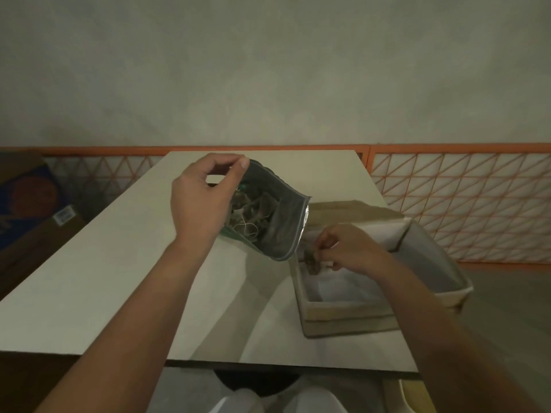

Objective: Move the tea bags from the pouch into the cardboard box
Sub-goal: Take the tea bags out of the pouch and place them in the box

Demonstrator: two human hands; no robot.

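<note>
Left hand (pixel 199 201) pinches the tilted pouch (pixel 265 216) by its upper corner above the table (pixel 119 263), right hand (pixel 348 248) pinches tea bags (pixel 311 260) over the cardboard box (pixel 381 308); tangled strings in the pouch could snag and spill bags onto the table.

Bare table (pixel 98 278) lies open to the left and near edge, while on the right the open cardboard box (pixel 310 296), its raised flap (pixel 354 214) and the tilted pouch (pixel 268 222) held just above its left end crowd the approach.
</note>
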